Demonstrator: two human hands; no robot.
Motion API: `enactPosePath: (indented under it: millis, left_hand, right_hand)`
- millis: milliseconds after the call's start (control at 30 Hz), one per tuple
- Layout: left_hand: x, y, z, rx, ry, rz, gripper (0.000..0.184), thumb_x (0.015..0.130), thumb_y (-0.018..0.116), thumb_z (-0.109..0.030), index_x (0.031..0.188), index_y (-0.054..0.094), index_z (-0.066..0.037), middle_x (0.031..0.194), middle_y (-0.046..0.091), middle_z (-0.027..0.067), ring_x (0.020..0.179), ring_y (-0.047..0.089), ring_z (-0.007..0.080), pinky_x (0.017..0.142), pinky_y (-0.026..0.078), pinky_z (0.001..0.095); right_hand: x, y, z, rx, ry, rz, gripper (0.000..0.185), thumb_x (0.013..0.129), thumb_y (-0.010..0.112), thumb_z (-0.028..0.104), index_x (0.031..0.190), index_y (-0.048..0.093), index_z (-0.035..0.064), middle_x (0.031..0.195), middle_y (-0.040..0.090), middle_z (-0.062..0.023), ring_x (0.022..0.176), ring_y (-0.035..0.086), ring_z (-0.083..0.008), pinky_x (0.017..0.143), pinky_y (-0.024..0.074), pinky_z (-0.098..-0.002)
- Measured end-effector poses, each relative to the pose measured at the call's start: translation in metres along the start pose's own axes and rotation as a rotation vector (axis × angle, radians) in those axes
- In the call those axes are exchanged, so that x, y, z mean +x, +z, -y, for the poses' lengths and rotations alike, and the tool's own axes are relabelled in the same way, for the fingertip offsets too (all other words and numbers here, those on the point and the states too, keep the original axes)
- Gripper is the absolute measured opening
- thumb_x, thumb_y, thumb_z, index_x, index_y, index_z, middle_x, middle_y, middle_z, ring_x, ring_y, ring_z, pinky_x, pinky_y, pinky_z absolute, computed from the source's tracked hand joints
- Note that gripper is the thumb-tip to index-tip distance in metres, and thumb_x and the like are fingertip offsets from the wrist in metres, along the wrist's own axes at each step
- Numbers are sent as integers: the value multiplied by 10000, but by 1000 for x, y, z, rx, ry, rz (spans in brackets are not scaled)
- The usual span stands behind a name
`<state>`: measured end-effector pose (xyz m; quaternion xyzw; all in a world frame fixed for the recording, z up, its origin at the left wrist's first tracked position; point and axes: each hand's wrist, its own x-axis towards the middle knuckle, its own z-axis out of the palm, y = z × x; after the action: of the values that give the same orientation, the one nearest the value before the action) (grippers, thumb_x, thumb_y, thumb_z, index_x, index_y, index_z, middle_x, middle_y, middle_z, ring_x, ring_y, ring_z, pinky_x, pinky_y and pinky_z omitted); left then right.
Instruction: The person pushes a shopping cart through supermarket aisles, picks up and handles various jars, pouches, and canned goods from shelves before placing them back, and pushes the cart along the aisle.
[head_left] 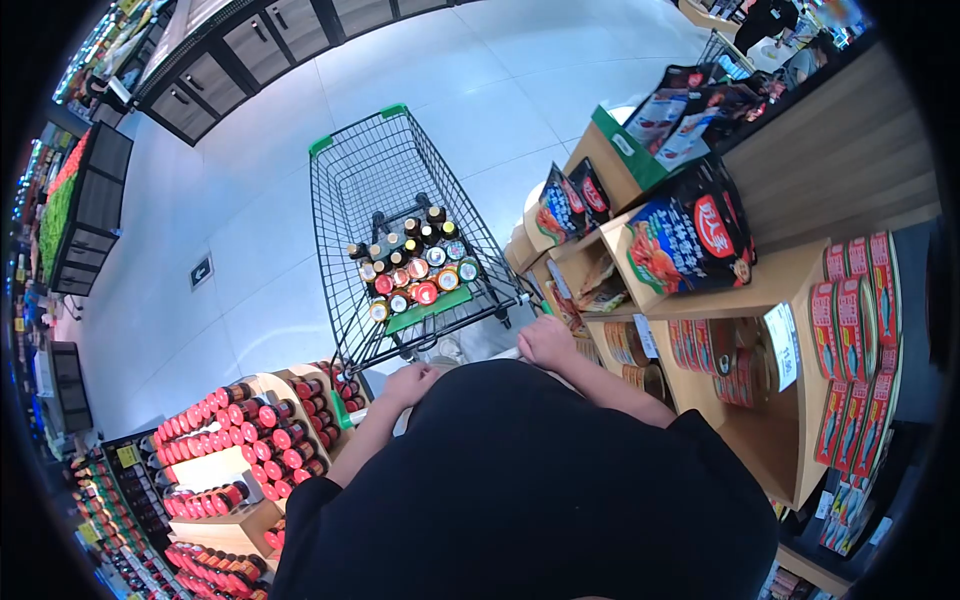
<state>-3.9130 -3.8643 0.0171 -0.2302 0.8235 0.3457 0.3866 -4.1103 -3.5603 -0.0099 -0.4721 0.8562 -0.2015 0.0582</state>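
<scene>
Both my hands rest at the near end of a wire shopping cart (340, 250) with green corners. My left hand (408, 384) is closed, fingers curled at the cart's handle, which is mostly hidden by my body. Further right, my right hand (547, 343) is closed in a fist on the same handle. Inside the cart, toward its near end, stand several bottles and jars (415, 262) with black, red, white and green lids.
Shelves of red-lidded jars (270, 440) stand close at the left. At the right are wooden shelves (740, 435) with cans, red boxes (850, 330) and food bags (690, 235). Dark-doored cabinets (255, 50) line the far side. A person (765, 22) is at the upper right.
</scene>
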Motion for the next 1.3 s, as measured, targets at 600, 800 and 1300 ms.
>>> enactPosePath:
  millis: [600,800,1300]
  left_hand:
    - [100,-142,100,-461,-490,272,667,909,538,-571,1136,697,36,1086,710,203,1017,665,307,953,472,372]
    - [122,-151,110,-421,-360,-250,533,909,584,-462,1053,697,39,950,738,166,895,705,283,865,513,378]
    - [141,-245,105,-307,-594,-718,337,862,645,-375,1026,568,-92,814,698,103,822,691,318,745,522,447]
  right_hand:
    - [228,22,-8,80,724,319,256,855,613,370,885,748,154,884,734,-115,865,706,-313,773,547,-449]
    - [281,33,-43,78,602,326,256,845,600,362,856,756,159,831,729,-112,809,705,-330,735,553,-459]
    - [417,58,-43,193,373,446,270,880,600,322,1014,694,108,1061,704,-129,905,691,-321,780,545,-454]
